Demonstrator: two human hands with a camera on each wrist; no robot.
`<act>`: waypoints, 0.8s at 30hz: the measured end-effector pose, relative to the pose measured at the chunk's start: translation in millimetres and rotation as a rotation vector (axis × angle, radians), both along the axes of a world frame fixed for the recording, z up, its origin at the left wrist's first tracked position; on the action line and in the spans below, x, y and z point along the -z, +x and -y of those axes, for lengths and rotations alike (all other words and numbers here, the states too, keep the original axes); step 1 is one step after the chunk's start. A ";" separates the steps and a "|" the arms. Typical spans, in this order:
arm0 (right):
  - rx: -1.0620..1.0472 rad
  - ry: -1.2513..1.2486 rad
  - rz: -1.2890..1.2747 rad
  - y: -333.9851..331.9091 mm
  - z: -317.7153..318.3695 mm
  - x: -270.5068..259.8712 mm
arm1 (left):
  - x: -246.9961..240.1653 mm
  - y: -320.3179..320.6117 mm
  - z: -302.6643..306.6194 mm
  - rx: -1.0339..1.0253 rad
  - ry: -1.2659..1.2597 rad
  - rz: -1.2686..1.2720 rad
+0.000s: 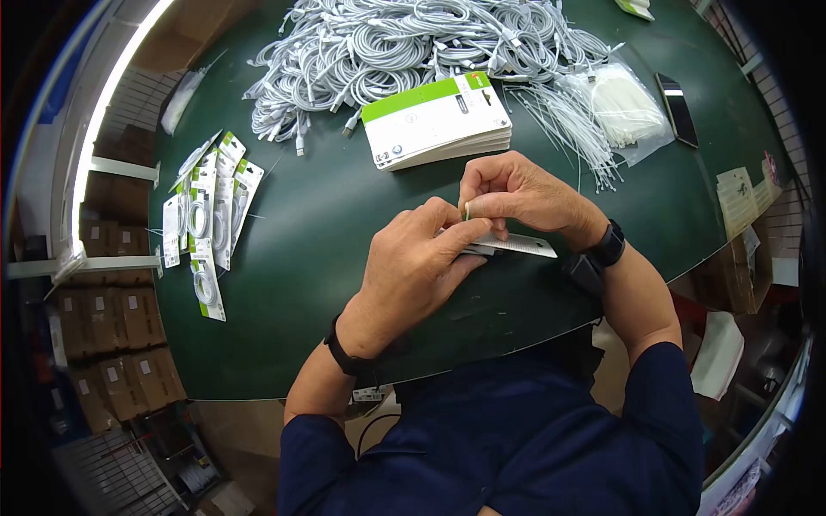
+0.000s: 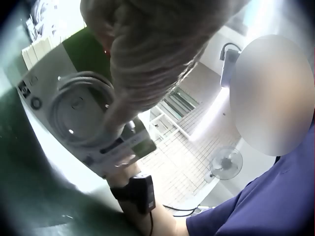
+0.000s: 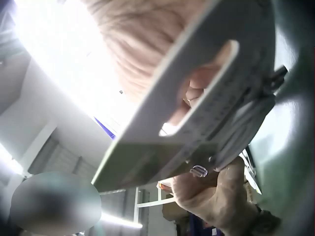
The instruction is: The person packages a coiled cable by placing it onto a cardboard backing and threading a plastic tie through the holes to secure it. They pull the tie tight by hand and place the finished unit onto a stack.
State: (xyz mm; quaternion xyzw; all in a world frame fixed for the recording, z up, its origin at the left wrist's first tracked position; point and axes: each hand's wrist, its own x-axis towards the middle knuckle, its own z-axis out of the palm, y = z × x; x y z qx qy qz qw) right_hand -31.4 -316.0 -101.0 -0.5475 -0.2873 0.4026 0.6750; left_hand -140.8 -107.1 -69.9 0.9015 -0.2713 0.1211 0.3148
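Note:
My left hand (image 1: 409,262) grips a white and green packaging card (image 1: 527,245) above the table in front of my body. A coiled pale cable (image 2: 61,123) lies against the card's face in the left wrist view. Over the card's near end, my right hand (image 1: 538,199) pinches a thin whitish cable tie (image 1: 467,210) between thumb and forefinger, close to the left fingertips. In the right wrist view the card is seen at a slant, its long slot facing the camera, with the left fingers at its lower edge.
Coiled cables (image 1: 387,52) heap at the back. A stack of flat cards (image 1: 434,129) lies before them. Loose cable ties (image 1: 568,129) and a bag of ties (image 1: 624,107) lie right, beside a phone (image 1: 677,110). Carded cables (image 1: 206,215) overlap at left.

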 end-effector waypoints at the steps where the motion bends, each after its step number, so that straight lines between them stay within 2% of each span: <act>1: 0.004 0.008 -0.019 -0.6 -1.5 2.1 | 0.0 0.3 -1.7 0.008 0.028 0.007; 4: 0.009 0.021 -0.077 -3.2 -4.5 3.9 | 7.5 2.3 -6.7 0.091 -0.014 0.019; 13: 0.176 -0.146 0.010 -4.1 -5.7 -3.0 | -0.8 6.2 -6.0 0.091 -0.114 -0.093; 16: 0.201 -0.167 0.053 -2.1 -3.0 -8.1 | 5.9 7.9 -3.3 0.084 0.087 0.018; 19: 0.178 -0.102 0.041 -2.1 2.9 -14.4 | 9.9 9.3 3.0 0.037 0.165 0.098; 22: 0.168 -0.130 0.064 0.1 2.9 -15.9 | 11.9 8.3 3.1 0.073 0.171 0.125; 24: 0.205 -0.218 0.092 5.5 1.8 -6.8 | 13.0 4.7 7.6 0.003 0.126 0.167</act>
